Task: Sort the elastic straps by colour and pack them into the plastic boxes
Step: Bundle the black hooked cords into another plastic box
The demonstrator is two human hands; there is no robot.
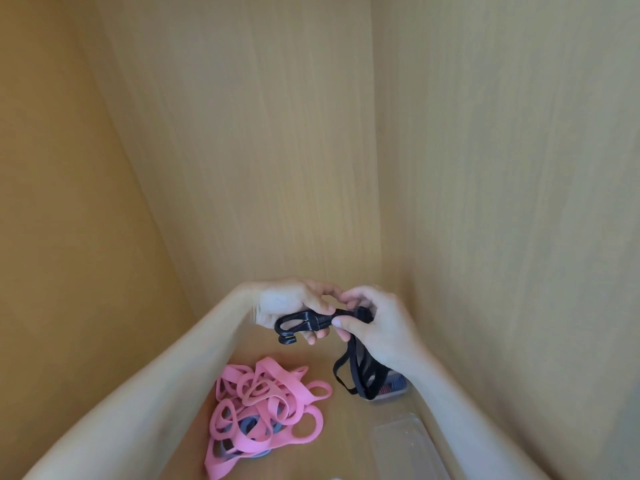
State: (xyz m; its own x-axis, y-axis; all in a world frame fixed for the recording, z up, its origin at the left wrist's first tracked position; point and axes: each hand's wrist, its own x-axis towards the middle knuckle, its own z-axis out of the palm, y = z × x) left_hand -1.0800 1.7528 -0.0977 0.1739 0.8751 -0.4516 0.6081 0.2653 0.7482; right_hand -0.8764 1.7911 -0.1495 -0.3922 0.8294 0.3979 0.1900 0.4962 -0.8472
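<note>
Hooks [294,323] of the black strap [360,372] are up in my L hand [287,304], fingers curled round them, & my R hand [381,329] pinches the strap just beside, loops hanging down under it. Pink straps [266,393] lie piled below my L hand; clear box [398,441] sits near my R wrist.

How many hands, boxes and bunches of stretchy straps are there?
Hands: 2, the left hand and the right hand
Plastic boxes: 2, the near box and the far box
Held black strap bundle: 1
Pink and blue strap heap: 1
Total: 6
</note>
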